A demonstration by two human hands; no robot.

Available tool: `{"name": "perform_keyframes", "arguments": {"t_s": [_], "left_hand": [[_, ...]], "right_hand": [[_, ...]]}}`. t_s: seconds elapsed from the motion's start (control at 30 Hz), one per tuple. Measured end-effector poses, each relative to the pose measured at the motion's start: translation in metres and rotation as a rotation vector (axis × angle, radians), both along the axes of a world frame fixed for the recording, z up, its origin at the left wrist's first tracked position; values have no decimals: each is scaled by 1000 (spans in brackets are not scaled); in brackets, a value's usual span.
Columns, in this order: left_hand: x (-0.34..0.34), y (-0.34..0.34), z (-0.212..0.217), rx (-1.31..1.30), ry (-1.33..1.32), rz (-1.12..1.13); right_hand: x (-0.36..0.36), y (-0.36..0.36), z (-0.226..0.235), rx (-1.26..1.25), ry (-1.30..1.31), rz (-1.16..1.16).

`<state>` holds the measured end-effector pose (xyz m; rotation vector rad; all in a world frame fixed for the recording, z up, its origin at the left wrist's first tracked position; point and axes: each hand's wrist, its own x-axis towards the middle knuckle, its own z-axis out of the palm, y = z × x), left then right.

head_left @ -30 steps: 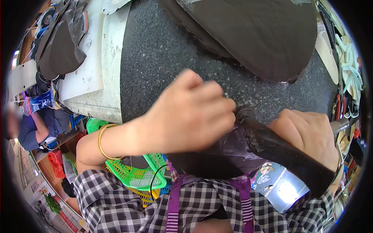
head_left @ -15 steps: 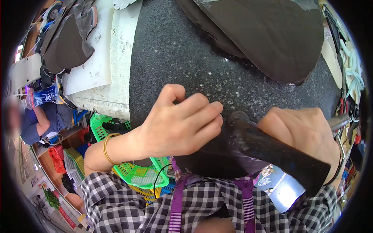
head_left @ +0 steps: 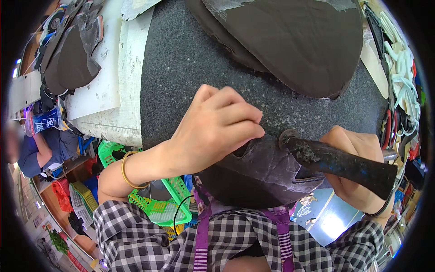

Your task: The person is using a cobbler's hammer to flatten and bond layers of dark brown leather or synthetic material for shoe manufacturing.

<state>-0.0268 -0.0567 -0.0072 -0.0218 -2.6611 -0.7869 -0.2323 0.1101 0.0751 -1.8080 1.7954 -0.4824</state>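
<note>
My left hand is closed, fingertips pinching the edge of a dark brown leather-like piece at the front of the dark stone slab. The piece hangs over the slab's near edge, against my apron; a cut or fold shows at its right. My right hand is closed around a hammer, whose dark metal head has a round face and a long flared end. The round face is close to the piece, just right of my left fingers; I cannot tell whether they touch. My right fingers are partly hidden behind the head.
Large dark pieces lie at the slab's far side, and more on a white sheet at left. Green plastic baskets stand below. Scissor-like handles and pale strips lie at right. Another person sits at far left.
The hammer head has shifted a little right, uncovering more of the leather-like piece. My left hand's fingers have closed more tightly at its edge. The whole view has shifted slightly.
</note>
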Motion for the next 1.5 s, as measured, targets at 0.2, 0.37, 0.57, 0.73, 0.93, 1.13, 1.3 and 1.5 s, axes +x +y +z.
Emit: {"name": "perform_keyframes", "arguments": {"t_s": [0.2, 0.37, 0.57, 0.73, 0.93, 1.13, 1.3, 1.5], "left_hand": [[4, 18, 7, -341, 8, -11], [-4, 29, 33, -372, -179, -80], [2, 40, 15, -173, -196, 164], [20, 38, 5, -114, -78, 317], [20, 39, 3, -41, -22, 261], [12, 39, 8, -192, 6, 185], [16, 39, 16, -319, -49, 146], [32, 32, 8, -162, -89, 71]], "right_hand": [[11, -15, -2, 52, 20, -30], [10, -21, 8, -20, 211, 49], [12, -26, 5, 73, 31, 24], [17, -23, -2, 20, -2, -35], [19, -18, 4, 49, 51, -32], [16, -24, 3, 42, 76, -36], [19, -36, 1, -7, 165, 47], [20, -30, -6, 70, 141, 79]]}}
